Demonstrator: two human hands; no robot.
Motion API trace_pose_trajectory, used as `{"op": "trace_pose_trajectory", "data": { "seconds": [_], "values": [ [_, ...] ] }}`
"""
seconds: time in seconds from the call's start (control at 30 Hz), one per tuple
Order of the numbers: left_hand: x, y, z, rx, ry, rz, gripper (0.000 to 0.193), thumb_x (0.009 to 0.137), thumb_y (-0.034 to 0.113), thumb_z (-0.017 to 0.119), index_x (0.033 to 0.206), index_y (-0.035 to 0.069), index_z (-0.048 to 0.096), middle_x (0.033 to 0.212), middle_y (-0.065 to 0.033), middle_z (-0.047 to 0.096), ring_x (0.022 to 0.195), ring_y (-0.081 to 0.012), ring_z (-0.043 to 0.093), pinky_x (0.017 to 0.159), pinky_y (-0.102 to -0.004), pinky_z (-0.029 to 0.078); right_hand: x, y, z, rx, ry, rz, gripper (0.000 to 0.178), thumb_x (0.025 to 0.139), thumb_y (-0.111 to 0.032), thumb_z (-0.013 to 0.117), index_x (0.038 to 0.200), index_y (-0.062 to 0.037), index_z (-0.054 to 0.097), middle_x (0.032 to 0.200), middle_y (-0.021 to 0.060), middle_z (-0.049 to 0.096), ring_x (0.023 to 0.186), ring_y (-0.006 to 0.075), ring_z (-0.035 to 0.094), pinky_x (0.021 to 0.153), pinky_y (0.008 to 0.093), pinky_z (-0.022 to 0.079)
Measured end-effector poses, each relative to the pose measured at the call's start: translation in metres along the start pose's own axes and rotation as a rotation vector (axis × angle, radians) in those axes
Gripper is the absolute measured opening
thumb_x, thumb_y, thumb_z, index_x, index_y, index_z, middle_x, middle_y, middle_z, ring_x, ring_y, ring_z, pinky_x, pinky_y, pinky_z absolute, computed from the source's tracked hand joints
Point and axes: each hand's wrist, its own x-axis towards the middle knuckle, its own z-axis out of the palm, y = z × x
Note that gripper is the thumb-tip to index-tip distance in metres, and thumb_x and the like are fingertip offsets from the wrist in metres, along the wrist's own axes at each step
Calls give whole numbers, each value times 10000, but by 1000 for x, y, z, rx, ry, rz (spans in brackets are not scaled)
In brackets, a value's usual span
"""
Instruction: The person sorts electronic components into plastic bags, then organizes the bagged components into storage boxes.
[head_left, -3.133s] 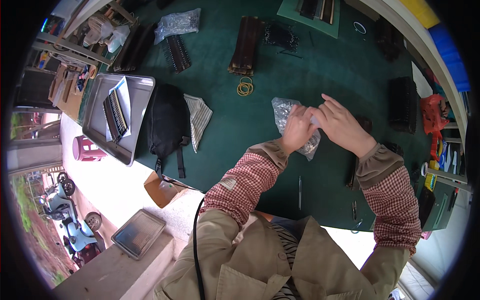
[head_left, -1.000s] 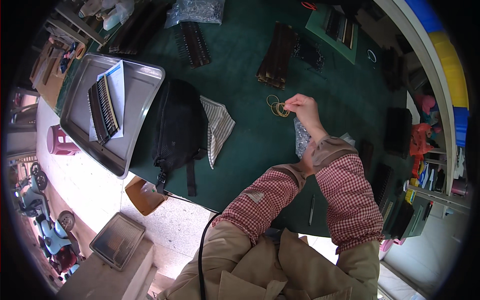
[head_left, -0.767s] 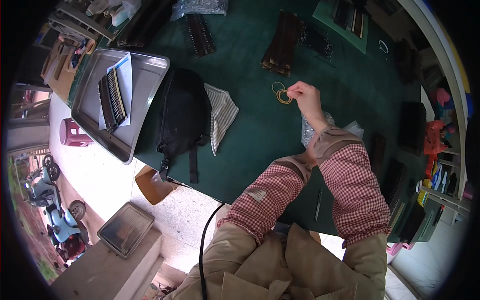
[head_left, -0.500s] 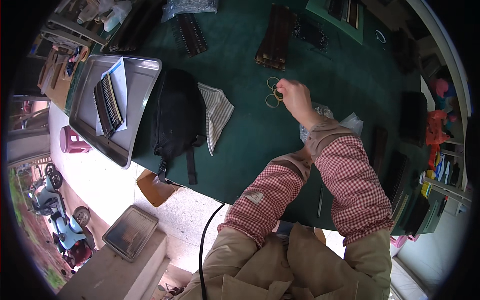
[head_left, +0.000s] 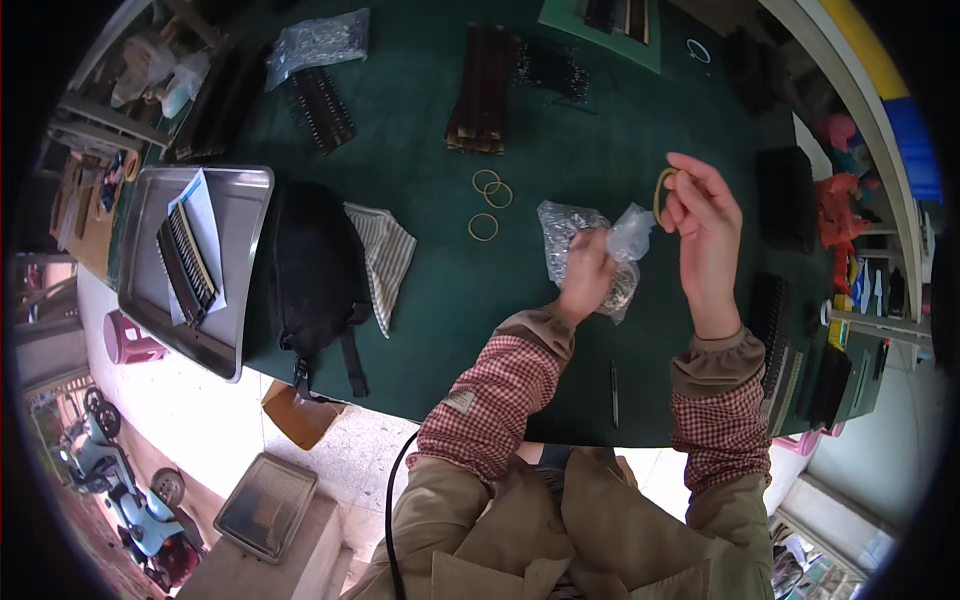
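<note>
My left hand point(head_left: 586, 272) is closed on a clear plastic bag point(head_left: 563, 232) whose bunched top stands up beside the fingers. Small shiny pieces show through the plastic; their kind cannot be made out. To the right, my right hand point(head_left: 708, 215) is raised, pinching a thin yellowish rubber band point(head_left: 660, 195) between thumb and fingers. Three similar rubber bands lie on the green table left of the bag: an overlapping pair point(head_left: 492, 188) and a single band point(head_left: 483, 227) nearer me.
A pen point(head_left: 614, 392) lies near the table's front edge. Leftward are a striped cloth point(head_left: 385, 255), a black bag point(head_left: 315, 265) and a metal tray point(head_left: 140, 255). Dark strips point(head_left: 480, 95) and another bag of small pieces point(head_left: 318, 45) sit farther back. Black boxes point(head_left: 785, 200) stand at right.
My right hand has moved from the rubber bands toward the right, carrying one; three bands now lie on the table. My left hand, hidden before, now shows at the plastic bag. The view has shifted.
</note>
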Motion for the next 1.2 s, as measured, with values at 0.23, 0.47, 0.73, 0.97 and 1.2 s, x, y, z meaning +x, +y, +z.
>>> {"op": "trace_pose_trajectory", "data": {
  "seconds": [0.23, 0.47, 0.73, 0.97, 1.2],
  "values": [
    [17, 18, -2, -253, -194, -171, 187, 808, 64, 566, 988, 11, 557, 815, -64, 561, 808, -186, 517, 733, -313, 412, -3, 87, -115, 222, 89, 226, 226, 843, -47, 514, 1057, 24, 539, 851, 50, 566, 618, 69, 441, 521, 204, 346],
    [18, 39, -14, -499, -229, -470, 176, 870, 142, 534, 988, 12, 547, 919, -18, 549, 858, -126, 498, 779, -279, 402, -2, 127, -84, 586, -107, 283, 335, 808, 16, 479, 1141, 46, 486, 918, 83, 571, 612, 89, 450, 548, 202, 350],
    [26, 33, -12, -635, -335, -459, 150, 846, 111, 545, 965, 20, 559, 868, -44, 566, 824, -149, 510, 818, -291, 371, 13, 148, -122, 1153, -196, 654, 372, 783, 55, 453, 1155, 60, 459, 999, 148, 576, 553, 66, 410, 499, 181, 339],
    [25, 27, -4, 397, -426, 148, 295, 720, 3, 530, 1007, -30, 471, 840, -176, 579, 829, -328, 535, 809, -376, 351, 24, 36, -97, 193, -227, 297, 304, 777, 57, 459, 1073, 29, 522, 894, 114, 625, 523, 56, 389, 470, 177, 334],
    [28, 36, -5, 441, -481, 147, 316, 740, -7, 496, 1054, -4, 466, 794, -118, 523, 764, -288, 487, 788, -374, 364, -46, 32, -72, -709, -488, -345, 160, 758, 69, 493, 890, 19, 570, 827, 123, 632, 634, 149, 601, 522, 229, 448]
  ]
}}
